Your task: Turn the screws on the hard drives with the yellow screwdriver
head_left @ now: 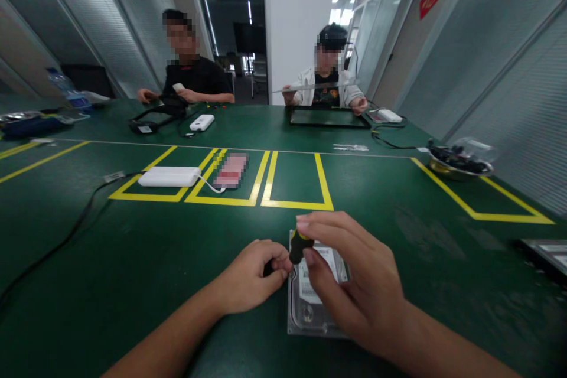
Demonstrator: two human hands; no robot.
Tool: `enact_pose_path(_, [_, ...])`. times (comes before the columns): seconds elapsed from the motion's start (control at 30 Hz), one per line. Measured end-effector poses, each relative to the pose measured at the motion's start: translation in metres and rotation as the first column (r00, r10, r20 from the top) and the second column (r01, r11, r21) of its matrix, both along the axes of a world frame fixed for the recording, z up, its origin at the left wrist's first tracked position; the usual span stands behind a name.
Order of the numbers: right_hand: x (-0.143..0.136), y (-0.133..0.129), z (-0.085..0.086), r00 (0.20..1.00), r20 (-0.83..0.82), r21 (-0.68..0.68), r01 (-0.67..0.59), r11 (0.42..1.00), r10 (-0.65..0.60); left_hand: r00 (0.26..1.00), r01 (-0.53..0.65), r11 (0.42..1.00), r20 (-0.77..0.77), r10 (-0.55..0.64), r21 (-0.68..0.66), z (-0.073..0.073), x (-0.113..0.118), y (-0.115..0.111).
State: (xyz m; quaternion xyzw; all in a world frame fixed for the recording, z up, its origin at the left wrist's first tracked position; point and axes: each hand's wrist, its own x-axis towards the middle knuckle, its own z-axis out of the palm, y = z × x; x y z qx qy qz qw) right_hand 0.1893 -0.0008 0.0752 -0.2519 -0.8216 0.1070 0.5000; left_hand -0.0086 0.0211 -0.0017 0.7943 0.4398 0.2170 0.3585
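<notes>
A hard drive point(305, 310) with a white label lies flat on the green table in front of me. My right hand point(367, 274) grips a short screwdriver point(300, 247) with a black and yellow handle, thumb and fingers around its upper part. The screwdriver stands nearly upright over the drive's left edge; its tip is hidden. My left hand point(254, 274) is closed at that same edge, its thumb and curled fingers beside the foot of the screwdriver. What lies between those fingertips cannot be made out. My right hand covers much of the drive's right side.
Yellow tape point(296, 205) marks boxes on the table point(199, 236). A white power bank point(169, 176) is cabled to a pink phone point(231, 170). Right stand a metal bowl point(460, 170) of dark parts and another drive point(547, 254). Two people sit opposite, one holding a panel point(310, 88).
</notes>
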Motion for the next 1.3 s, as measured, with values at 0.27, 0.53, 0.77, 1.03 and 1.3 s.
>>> enact_pose_path(0.27, [0.0, 0.001, -0.0023, 0.999, -0.027, 0.001, 0.033, 0.999, -0.033, 1.0, 0.022, 1.0, 0.012, -0.022, 0.007, 0.0002, -0.0002, 0.0011])
enact_pose_path(0.53, [-0.001, -0.0039, -0.0031, 0.996, 0.006, 0.016, 0.093, 0.996, -0.093, 0.999, 0.032, 0.999, 0.004, -0.032, 0.018, 0.0001, -0.0003, 0.0004])
enact_pose_path(0.77, [0.0012, -0.0031, -0.0041, 0.998, 0.042, 0.025, 0.038, 0.999, -0.039, 1.0, 0.018, 1.0, 0.004, -0.018, 0.016, 0.0013, -0.0002, 0.0001])
enact_pose_path(1.03, [-0.0007, -0.0018, -0.0026, 0.996, -0.002, 0.054, 0.089, 0.995, -0.089, 1.0, 0.031, 0.999, -0.003, -0.031, 0.044, 0.0006, -0.0002, 0.0])
enact_pose_path(1.3, [-0.0004, -0.0014, -0.003, 0.994, -0.011, 0.043, 0.105, 0.993, -0.105, 0.999, 0.041, 0.999, -0.016, -0.04, 0.027, 0.0018, 0.0002, 0.0])
